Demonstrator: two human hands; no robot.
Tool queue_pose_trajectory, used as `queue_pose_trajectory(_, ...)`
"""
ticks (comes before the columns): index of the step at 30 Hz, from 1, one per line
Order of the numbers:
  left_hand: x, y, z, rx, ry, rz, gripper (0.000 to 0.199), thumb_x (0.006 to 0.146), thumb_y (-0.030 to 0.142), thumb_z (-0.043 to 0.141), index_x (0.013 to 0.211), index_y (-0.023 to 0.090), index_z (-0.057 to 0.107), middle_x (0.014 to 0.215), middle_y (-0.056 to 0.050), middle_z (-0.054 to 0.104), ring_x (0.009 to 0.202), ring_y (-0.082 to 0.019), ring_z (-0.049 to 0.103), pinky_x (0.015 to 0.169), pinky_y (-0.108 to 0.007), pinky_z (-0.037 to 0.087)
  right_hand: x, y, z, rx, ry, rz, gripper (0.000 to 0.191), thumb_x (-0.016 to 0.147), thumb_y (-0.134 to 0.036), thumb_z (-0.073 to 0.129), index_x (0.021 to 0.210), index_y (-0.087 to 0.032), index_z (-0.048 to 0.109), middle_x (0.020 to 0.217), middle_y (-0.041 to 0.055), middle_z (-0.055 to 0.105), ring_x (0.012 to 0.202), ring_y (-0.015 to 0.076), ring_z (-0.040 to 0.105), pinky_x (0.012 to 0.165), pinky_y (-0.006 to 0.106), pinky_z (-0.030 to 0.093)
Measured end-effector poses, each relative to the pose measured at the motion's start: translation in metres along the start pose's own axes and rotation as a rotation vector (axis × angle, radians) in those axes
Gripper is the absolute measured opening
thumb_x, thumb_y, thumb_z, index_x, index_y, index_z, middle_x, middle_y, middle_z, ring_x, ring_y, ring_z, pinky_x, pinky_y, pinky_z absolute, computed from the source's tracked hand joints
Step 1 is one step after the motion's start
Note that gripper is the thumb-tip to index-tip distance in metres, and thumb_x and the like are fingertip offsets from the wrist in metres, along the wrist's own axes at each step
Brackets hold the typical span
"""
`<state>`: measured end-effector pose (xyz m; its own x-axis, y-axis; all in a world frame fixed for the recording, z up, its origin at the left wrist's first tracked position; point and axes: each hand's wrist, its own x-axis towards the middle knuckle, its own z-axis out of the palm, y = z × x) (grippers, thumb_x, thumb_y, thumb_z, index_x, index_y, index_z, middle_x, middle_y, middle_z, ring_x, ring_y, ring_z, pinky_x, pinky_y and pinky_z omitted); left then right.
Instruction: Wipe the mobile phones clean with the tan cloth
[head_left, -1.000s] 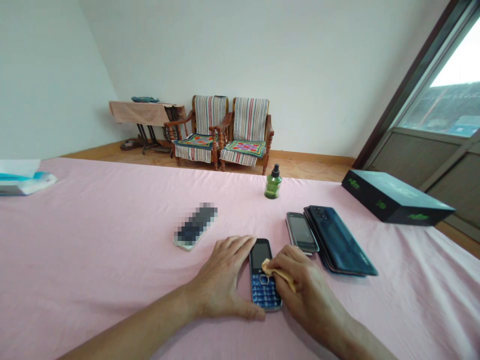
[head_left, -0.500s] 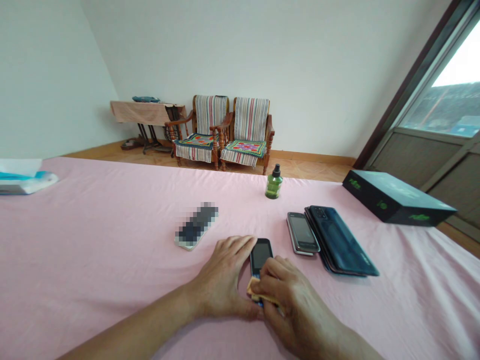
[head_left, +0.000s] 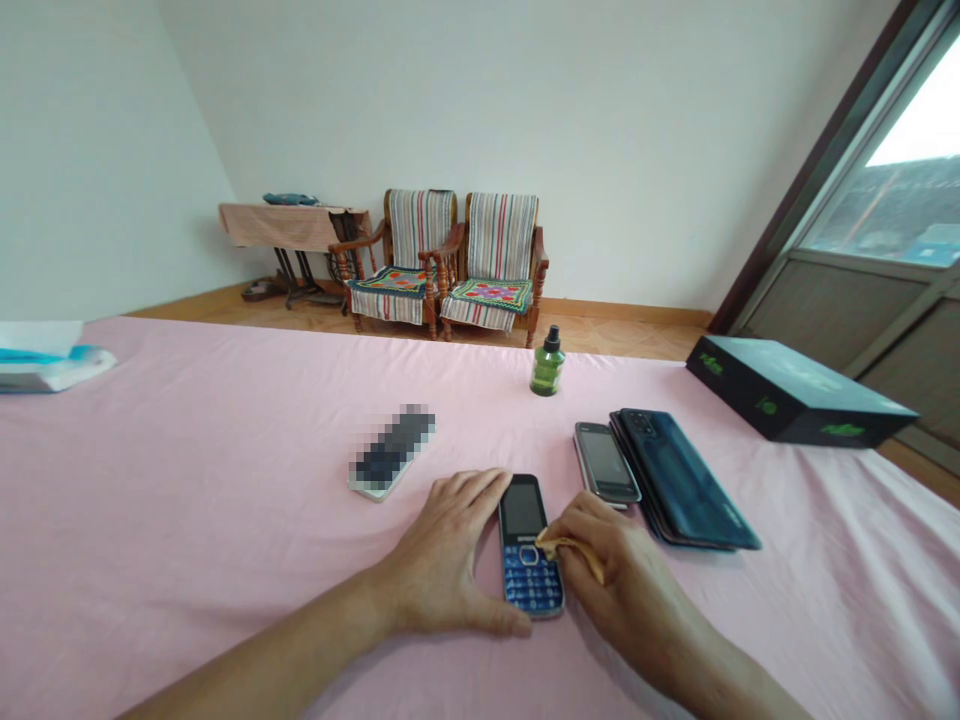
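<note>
A keypad phone (head_left: 531,550) with a dark screen and blue keys lies face up on the pink cloth. My left hand (head_left: 442,560) braces it from the left, fingertips at its top corner and thumb by its bottom edge. Pinched in my right hand (head_left: 615,555) is a small folded yellow cloth (head_left: 574,548), which touches the phone's right side near the round centre key. Behind my right hand lie a silver-edged phone (head_left: 606,462) on something pale and a dark blue smartphone (head_left: 682,480) stacked on another flat device. Farther left lies a white-edged phone (head_left: 394,450), its screen pixelated.
A green spray bottle (head_left: 547,365) stands near the far edge of the pink-covered table (head_left: 225,440). A black box (head_left: 795,390) sits at the right, and a white-and-blue packet (head_left: 45,365) at the far left. Two wooden chairs (head_left: 491,250) stand against the wall beyond.
My right hand has moved right and slightly up with the yellow cloth, uncovering the phone's keypad. The left hand has stayed in place.
</note>
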<state>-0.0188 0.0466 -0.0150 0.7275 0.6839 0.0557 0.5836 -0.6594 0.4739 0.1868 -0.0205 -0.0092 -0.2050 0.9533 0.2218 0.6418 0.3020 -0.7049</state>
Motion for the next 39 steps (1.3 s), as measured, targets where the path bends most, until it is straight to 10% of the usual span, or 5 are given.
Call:
queue_pose_trajectory(20,0.000,0.002,-0.001,-0.028,0.007,-0.007,0.120,0.055,0.075,0.072,0.148,0.013,0.029,0.152,-0.018,0.033,0.135,-0.040,0.032,0.112,-0.055,0.024,-0.003,-0.001,-0.011,-0.003,-0.137,-0.018,0.032,0.074,0.004,0.047,0.075,-0.019,0.068,0.078,0.0005,0.058,0.074,0.0128,0.058,0.064,0.024,0.040)
queue_pose_trajectory(27,-0.002,0.001,-0.001,-0.059,0.023,-0.022,0.125,0.051,0.075,0.075,0.149,0.013,0.027,0.152,-0.019,0.032,0.137,-0.039,0.030,0.113,-0.055,0.024,0.001,0.009,-0.017,-0.145,0.089,0.012,0.024,0.081,-0.004,0.044,0.079,-0.016,0.064,0.078,0.0031,0.056,0.068,0.0153,0.055,0.062,0.029,0.038)
queue_pose_trajectory(39,-0.003,0.000,0.001,-0.141,0.100,-0.068,0.126,0.050,0.056,0.087,0.151,0.022,0.019,0.157,-0.014,0.022,0.141,-0.038,0.023,0.114,-0.054,0.024,-0.001,0.004,-0.010,-0.125,0.011,0.049,0.024,0.077,-0.002,0.047,0.073,-0.019,0.064,0.078,0.0009,0.058,0.071,0.0146,0.057,0.065,0.028,0.037)
